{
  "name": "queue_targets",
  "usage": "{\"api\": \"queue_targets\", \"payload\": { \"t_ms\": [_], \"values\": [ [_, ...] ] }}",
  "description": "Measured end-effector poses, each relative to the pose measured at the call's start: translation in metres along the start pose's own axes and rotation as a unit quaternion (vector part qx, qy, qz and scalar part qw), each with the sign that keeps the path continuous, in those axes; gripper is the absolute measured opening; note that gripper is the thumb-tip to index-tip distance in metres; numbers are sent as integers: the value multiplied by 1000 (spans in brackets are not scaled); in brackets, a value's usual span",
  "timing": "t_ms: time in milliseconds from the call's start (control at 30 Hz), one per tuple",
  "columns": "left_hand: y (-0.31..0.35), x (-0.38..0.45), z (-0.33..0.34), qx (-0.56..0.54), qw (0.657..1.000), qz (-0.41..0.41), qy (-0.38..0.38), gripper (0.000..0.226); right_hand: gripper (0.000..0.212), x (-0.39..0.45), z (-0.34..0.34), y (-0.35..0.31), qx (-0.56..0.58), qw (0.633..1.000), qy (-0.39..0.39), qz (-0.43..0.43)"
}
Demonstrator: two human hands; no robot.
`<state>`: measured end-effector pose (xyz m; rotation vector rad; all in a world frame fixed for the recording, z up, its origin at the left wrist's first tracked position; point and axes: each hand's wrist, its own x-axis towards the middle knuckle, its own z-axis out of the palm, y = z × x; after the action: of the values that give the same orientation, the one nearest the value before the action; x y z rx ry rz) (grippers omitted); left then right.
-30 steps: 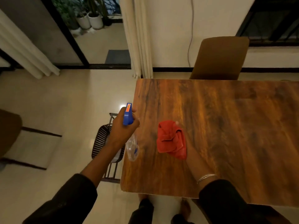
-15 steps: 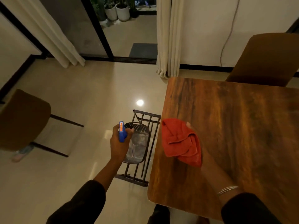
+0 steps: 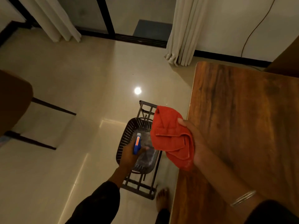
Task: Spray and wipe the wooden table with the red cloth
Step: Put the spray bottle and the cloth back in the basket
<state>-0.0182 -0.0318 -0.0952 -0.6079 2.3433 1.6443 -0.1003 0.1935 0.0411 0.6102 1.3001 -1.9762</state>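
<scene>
Nearest the camera, a dark sleeve point(image 3: 100, 202) ran up to the left hand point(image 3: 129, 156); a bare foot point(image 3: 162, 198) stood on the tiled floor point(image 3: 80, 88) just beside the table edge; the right wrist carried thin silver bangles point(image 3: 242, 198). The left hand was wrapped around a spray bottle point(image 3: 137, 143), blue head up and clear body down inside a dark slotted basket point(image 3: 127, 135); the basket sat on a low metal rack point(image 3: 142, 186) beside the table. The right hand point(image 3: 196, 143) gripped the red cloth point(image 3: 171, 138), fingers closed on its bunched folds, thumb on top; the cloth hung off the left edge of the wooden table point(image 3: 242, 118), partly over the basket; whether it touched the tabletop could not be told. Farther off: a brown chair point(image 3: 13, 101) at left; pale curtains point(image 3: 182, 31) and a dark-framed glass door point(image 3: 103, 15) along the far wall; a bright light reflection on the floor.
</scene>
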Motion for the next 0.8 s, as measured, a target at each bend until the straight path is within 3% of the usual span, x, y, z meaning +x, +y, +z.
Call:
{"api": "queue_targets", "payload": {
  "t_ms": [133,233,367,467,567,633,733,800],
  "values": [
    [-32,3,-2,-12,1000,-12,16,44,73,37,21,10,18,1000,16,-5],
    [-43,0,-14,-31,999,-16,-35,46,78,58,31,13,34,999,41,6],
    [-45,3,-51,56,992,-30,-110,64,53,78,39,19,51,995,86,22],
    [-30,22,-79,119,992,12,-26,43,51,94,46,22,64,990,121,21],
    [-1,57,-86,19,997,5,76,18,54,109,57,22,93,987,129,11],
    [23,82,-79,-89,994,-63,26,17,59,118,61,25,98,988,119,9],
    [54,110,-62,-174,959,-155,-158,54,68,130,64,31,80,991,101,21],
    [63,119,-53,-194,951,-166,-175,55,69,136,63,33,51,994,94,21]
  ]
}}
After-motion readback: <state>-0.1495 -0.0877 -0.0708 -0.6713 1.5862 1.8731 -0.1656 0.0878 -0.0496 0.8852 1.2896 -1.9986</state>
